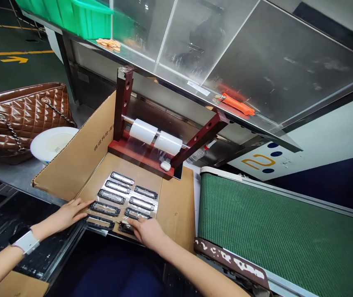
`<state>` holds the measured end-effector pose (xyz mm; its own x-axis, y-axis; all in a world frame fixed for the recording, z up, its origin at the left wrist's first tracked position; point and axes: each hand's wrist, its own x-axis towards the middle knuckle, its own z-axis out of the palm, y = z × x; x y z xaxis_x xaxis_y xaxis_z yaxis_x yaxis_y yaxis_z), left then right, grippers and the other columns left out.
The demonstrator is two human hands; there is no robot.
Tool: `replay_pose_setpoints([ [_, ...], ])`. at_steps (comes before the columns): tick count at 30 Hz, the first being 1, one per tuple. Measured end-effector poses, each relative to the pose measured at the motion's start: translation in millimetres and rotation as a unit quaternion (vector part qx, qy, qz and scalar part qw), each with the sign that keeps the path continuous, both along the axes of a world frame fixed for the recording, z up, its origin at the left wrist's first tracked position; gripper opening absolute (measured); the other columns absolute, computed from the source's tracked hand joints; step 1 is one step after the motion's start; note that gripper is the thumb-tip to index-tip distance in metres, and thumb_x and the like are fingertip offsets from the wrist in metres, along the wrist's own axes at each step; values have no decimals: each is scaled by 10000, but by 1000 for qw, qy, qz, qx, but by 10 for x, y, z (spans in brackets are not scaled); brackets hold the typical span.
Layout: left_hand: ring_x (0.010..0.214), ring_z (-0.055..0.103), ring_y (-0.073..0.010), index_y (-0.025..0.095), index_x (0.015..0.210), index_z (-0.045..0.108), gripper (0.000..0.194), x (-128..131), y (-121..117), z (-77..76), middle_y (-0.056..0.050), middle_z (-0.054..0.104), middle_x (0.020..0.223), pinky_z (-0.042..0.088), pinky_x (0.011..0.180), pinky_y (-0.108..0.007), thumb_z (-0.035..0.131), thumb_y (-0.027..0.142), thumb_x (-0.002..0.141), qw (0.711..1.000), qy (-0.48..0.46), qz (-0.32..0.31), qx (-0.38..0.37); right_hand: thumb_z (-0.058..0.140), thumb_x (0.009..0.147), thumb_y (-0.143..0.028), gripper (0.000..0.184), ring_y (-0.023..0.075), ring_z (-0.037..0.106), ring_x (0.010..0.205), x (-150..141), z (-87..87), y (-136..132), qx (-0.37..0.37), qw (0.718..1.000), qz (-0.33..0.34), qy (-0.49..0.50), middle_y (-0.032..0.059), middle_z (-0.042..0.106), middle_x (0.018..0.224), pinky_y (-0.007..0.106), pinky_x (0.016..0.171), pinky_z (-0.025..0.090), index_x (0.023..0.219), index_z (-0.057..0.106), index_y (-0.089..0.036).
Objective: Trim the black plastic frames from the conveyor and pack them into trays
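Observation:
Two columns of black rectangular frames (111,196) with pale centres lie on a clear plastic film (147,190) over a cardboard sheet. My left hand (67,214), wearing a watch with a white band (29,242), rests at the film's left edge. Its fingers stretch apart, and the index fingertip is beside the left column. At the bottom of the right column, my right hand (148,233) has its fingers closed on the nearest black frame (126,227), which they partly cover. Behind the frames, a dark red stand (139,159) carries two white film rolls (143,131) on a metal rod.
A raised cardboard flap (80,152) borders the left side, with a white bowl (50,142) and brown quilted bag (24,115) beyond. To the right runs a green conveyor belt (275,231). Overhead, a shelf holds a green bin (86,18) and an orange-handled tool (237,104).

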<state>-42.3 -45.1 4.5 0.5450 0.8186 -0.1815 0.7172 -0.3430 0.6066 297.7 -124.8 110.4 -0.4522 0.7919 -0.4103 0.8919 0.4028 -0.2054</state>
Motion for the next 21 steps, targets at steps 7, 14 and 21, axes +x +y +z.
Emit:
replay_pose_setpoints([
  [7,1056,586,-268,202,1442,367,536,247,139,-44,-110,600,1099,429,964,-395,294,321,925,999,-2,51,8,390,946,-294,385,222,695,818,-276,63,225,38,997,-43,54,69,719,974,296,669,512,1305,528,-278],
  [14,931,621,-263,208,1393,460,540,311,277,-54,-82,600,925,467,908,-401,326,293,876,998,8,59,-12,376,961,-308,369,201,686,840,-696,-280,591,56,995,-36,79,36,717,1019,286,697,522,1299,523,-297],
  [21,947,607,-256,227,1388,468,533,306,274,-53,-76,585,931,458,922,-388,345,275,872,998,-1,55,-13,393,954,-304,365,198,687,855,-711,-314,731,50,996,-19,70,38,721,1019,287,721,528,1287,542,-301],
])
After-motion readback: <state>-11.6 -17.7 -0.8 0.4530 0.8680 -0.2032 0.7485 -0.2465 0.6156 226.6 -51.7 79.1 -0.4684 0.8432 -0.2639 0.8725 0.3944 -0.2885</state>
